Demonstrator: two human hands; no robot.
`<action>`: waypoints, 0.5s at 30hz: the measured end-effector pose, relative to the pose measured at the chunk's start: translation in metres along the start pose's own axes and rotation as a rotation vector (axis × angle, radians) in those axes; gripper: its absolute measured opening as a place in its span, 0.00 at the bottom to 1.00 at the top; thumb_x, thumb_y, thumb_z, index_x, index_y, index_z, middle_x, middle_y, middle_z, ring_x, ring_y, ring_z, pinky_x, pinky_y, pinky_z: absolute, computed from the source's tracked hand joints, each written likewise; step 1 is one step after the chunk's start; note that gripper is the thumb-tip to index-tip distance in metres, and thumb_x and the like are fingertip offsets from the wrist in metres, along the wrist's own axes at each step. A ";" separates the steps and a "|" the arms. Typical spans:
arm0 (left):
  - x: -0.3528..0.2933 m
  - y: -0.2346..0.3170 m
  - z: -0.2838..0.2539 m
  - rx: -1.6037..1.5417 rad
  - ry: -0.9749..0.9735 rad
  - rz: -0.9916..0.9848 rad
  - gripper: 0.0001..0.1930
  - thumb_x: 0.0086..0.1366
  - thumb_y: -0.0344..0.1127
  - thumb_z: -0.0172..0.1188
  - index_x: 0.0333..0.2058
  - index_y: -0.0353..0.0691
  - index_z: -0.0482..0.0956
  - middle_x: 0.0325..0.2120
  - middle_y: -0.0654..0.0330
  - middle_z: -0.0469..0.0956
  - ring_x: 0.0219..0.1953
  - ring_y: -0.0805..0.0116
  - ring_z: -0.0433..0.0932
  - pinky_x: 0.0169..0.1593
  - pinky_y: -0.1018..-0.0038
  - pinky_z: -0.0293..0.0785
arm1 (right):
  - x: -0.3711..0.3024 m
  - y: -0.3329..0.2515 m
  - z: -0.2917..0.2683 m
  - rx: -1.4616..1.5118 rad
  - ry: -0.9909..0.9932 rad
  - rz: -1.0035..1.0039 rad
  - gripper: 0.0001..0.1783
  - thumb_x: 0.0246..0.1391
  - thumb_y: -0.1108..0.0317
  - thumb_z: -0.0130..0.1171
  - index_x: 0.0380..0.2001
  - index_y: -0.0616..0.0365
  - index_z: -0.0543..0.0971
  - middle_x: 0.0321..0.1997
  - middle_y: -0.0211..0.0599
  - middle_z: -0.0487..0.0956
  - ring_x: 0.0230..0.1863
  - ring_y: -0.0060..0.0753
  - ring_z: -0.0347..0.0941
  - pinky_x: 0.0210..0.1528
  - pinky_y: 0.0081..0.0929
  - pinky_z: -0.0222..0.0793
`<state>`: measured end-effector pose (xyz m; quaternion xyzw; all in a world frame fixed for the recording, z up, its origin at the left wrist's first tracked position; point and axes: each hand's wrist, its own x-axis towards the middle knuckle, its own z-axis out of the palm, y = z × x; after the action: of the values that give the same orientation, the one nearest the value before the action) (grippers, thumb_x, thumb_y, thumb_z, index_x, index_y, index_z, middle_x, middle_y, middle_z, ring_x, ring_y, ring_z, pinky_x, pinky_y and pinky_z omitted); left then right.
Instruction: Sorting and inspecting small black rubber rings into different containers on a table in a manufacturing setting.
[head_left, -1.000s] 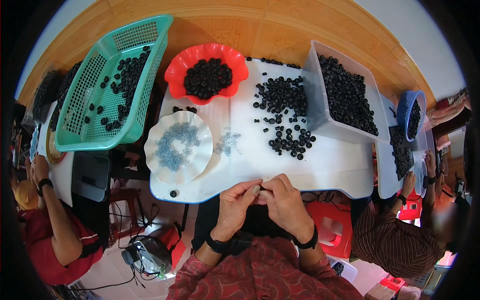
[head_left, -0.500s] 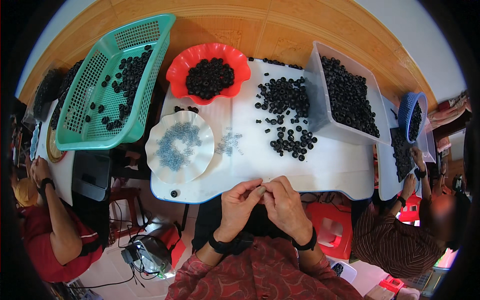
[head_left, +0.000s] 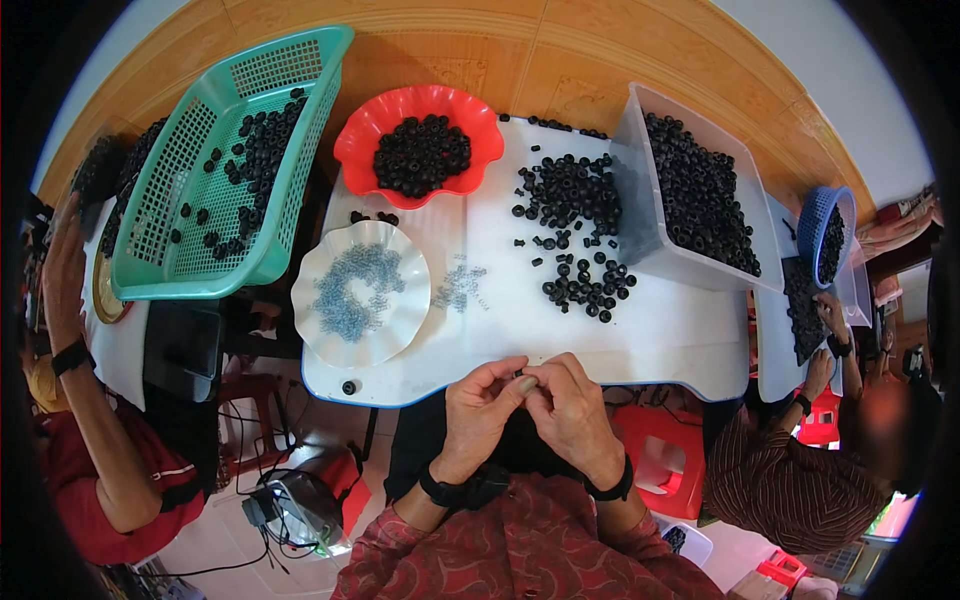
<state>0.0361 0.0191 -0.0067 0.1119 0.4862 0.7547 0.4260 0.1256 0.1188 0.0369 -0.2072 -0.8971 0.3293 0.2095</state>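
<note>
At the table's near edge, my left hand point(head_left: 480, 407) and my right hand point(head_left: 570, 408) meet fingertip to fingertip, both closed in a pinch. A tiny dark piece point(head_left: 519, 374) shows between them; the fingers hide most of it. Beyond my left hand stands a white wavy-rimmed plate point(head_left: 413, 325) with small clear bluish pieces point(head_left: 345, 305) in it. More loose clear pieces point(head_left: 460, 286) lie to its right. A cluster of round black parts point(head_left: 590, 287) rests on the tabletop beyond my right hand, with a larger pile point(head_left: 570, 190) behind it.
A red wavy bowl point(head_left: 352, 145) and a translucent bin point(head_left: 645, 215) hold black parts, as does a green basket point(head_left: 190, 288) at left. One black part point(head_left: 348, 387) sits near the table's front-left edge. Co-workers sit on both sides; a red stool point(head_left: 665, 450) is at right.
My hands stay nearly in place, and a dark piece now shows between my fingertips. The left co-worker's hand has risen and reached farther away.
</note>
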 end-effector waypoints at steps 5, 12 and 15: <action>-0.002 0.002 -0.001 0.095 0.016 0.073 0.15 0.64 0.25 0.61 0.49 0.32 0.78 0.36 0.62 0.81 0.35 0.81 0.77 0.37 0.85 0.74 | -0.001 -0.004 0.001 0.048 0.072 0.013 0.12 0.48 0.83 0.61 0.38 0.63 0.77 0.35 0.41 0.75 0.25 0.35 0.76 0.25 0.27 0.73; 0.001 0.008 -0.009 -0.134 -0.065 -0.007 0.16 0.66 0.24 0.57 0.53 0.31 0.74 0.40 0.54 0.81 0.36 0.75 0.79 0.41 0.79 0.79 | -0.008 -0.003 0.000 0.258 0.247 0.061 0.11 0.53 0.81 0.58 0.42 0.63 0.77 0.40 0.41 0.75 0.32 0.30 0.76 0.35 0.25 0.73; 0.001 0.013 -0.013 -0.382 -0.193 -0.041 0.17 0.66 0.23 0.55 0.54 0.29 0.72 0.44 0.48 0.80 0.40 0.67 0.82 0.45 0.72 0.82 | -0.012 -0.003 0.003 0.389 0.222 0.068 0.14 0.55 0.81 0.58 0.46 0.65 0.75 0.44 0.42 0.74 0.37 0.28 0.76 0.39 0.23 0.73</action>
<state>0.0211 0.0098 -0.0027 0.0910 0.2937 0.8101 0.4992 0.1336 0.1087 0.0344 -0.2280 -0.7806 0.4782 0.3317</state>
